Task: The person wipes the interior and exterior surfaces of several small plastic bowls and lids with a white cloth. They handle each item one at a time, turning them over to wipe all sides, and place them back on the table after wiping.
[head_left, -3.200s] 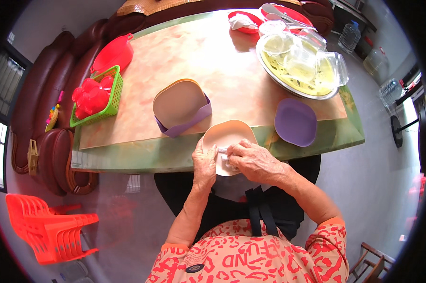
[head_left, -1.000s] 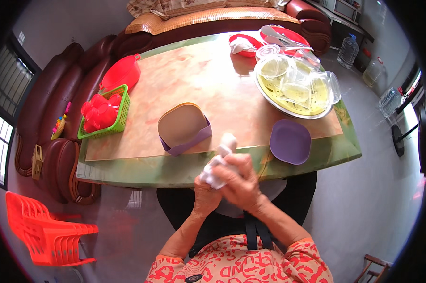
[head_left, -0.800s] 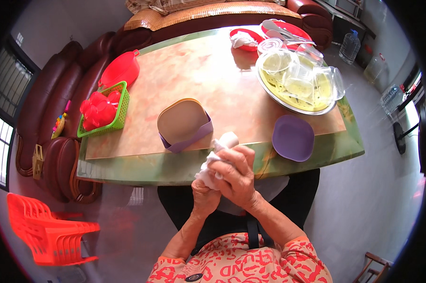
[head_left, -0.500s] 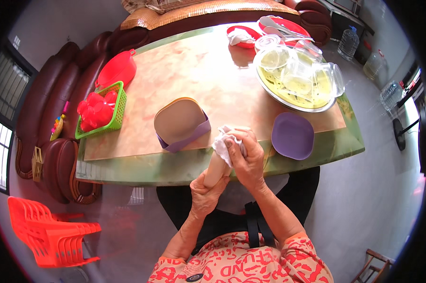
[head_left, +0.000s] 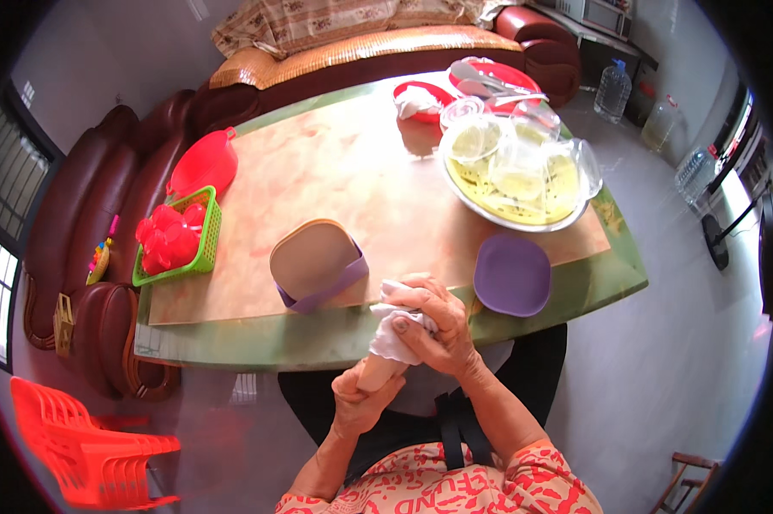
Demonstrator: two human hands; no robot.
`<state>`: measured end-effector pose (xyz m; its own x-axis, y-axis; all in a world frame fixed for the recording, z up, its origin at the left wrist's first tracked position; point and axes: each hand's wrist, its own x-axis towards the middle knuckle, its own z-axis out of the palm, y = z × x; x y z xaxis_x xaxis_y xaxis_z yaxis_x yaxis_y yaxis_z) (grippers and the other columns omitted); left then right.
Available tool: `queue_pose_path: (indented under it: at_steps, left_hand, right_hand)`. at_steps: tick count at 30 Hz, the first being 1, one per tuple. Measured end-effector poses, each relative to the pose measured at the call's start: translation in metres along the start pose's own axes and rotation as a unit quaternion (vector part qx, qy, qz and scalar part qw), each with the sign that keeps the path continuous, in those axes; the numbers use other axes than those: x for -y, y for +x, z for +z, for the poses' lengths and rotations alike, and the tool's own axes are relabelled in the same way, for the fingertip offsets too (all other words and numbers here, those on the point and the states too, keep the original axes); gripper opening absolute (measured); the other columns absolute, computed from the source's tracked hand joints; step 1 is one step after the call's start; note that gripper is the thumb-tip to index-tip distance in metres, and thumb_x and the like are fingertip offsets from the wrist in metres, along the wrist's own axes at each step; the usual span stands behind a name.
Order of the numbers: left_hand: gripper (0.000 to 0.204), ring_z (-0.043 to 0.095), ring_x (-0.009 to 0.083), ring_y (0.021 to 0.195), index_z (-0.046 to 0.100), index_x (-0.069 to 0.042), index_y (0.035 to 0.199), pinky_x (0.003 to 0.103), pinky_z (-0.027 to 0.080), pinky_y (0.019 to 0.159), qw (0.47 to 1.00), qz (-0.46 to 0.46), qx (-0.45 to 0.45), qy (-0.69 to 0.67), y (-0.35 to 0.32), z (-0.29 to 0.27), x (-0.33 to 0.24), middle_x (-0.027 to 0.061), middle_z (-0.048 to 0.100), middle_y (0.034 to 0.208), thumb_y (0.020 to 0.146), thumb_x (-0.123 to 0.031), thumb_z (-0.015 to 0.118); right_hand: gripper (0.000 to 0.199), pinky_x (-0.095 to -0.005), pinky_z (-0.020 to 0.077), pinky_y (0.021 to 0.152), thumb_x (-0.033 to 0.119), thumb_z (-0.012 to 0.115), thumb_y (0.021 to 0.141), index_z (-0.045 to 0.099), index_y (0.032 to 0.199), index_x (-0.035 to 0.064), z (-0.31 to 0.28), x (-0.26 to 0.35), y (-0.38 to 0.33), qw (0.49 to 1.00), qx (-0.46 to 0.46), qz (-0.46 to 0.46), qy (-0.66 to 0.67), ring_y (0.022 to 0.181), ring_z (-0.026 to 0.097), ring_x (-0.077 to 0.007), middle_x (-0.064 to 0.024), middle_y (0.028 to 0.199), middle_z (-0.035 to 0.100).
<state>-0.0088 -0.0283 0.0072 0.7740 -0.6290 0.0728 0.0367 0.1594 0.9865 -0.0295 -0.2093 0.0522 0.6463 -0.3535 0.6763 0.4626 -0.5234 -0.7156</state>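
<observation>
While my left hand point(head_left: 362, 401) grips the bottom of a beige lid point(head_left: 378, 370), fingers curled shut round it to keep it steady, my right hand point(head_left: 429, 330) presses a white cloth point(head_left: 393, 336) over its top w/ fingers closed on the cloth. Both sit above my lap, just short of the table edge point(head_left: 318, 347). Most of the lid is hidden by cloth & hands, so its shape is hard to tell. Beyond: a beige container point(head_left: 313, 261) w/ purple band at left, purple lid point(head_left: 512, 276) at right. Farther back, a big dish of clear tubs point(head_left: 519, 176); green basket of red pieces point(head_left: 178, 242) off left.
</observation>
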Motion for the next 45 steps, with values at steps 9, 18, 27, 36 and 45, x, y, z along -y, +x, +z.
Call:
queue_pose_path:
  at_steps: [9,18,27,36,45]
  left_hand:
    - [0.063,0.056,0.0119,0.108,0.047,-0.004,0.134,0.030,0.046,0.095,0.978,-0.114,0.150,-0.088,0.010,0.003,-0.025,0.0043,0.061,0.117,0.078,0.004,0.075]
    - [0.041,0.054,0.0146,0.112,0.055,-0.003,0.125,0.030,0.048,0.095,0.969,-0.100,0.065,-0.217,-0.008,0.010,0.002,0.0039,0.058,0.120,0.086,-0.001,0.068]
    - [0.044,0.055,0.0126,0.110,0.050,0.002,0.130,0.029,0.044,0.097,0.995,-0.022,0.083,0.059,-0.019,0.046,-0.014,0.0058,0.059,0.119,0.088,0.002,0.063]
    - [0.044,0.055,0.0117,0.110,0.051,0.000,0.128,0.026,0.043,0.097,0.971,-0.120,0.101,-0.178,-0.020,0.057,0.013,0.0031,0.059,0.116,0.086,0.004,0.064]
    - [0.054,0.052,0.0126,0.117,0.049,-0.001,0.134,0.030,0.045,0.097,0.989,-0.073,0.100,-0.085,-0.020,0.071,-0.012,0.0026,0.057,0.124,0.084,0.005,0.067]
  right_hand:
    - [0.031,-0.0380,0.0468,0.079,0.007,0.076,0.070,0.067,0.099,0.0062,-0.013,0.001,-0.014,0.997,0.076,-0.022,0.004,0.088,0.060,-0.0292,-0.0119,0.095,0.063]
    - [0.026,-0.0417,0.0440,0.086,0.020,0.075,0.072,0.066,0.094,0.0093,0.007,0.041,-0.036,0.971,0.047,-0.160,-0.171,0.104,0.060,-0.0284,-0.0069,0.106,0.062]
    - [0.014,-0.0400,0.0529,0.075,0.006,0.071,0.078,0.065,0.090,0.0009,-0.022,0.020,-0.044,0.988,-0.104,0.106,0.038,0.094,0.063,-0.0338,-0.0166,0.096,0.063]
    - [0.024,-0.0438,0.0475,0.088,0.014,0.074,0.072,0.067,0.094,0.0074,-0.035,0.041,-0.065,0.971,-0.041,-0.170,-0.161,0.102,0.061,-0.0311,-0.0097,0.106,0.061]
    - [0.022,-0.0436,0.0495,0.086,0.010,0.062,0.086,0.063,0.107,0.0014,-0.042,0.034,-0.063,0.985,-0.145,-0.005,-0.095,0.100,0.060,-0.0376,-0.0194,0.112,0.057]
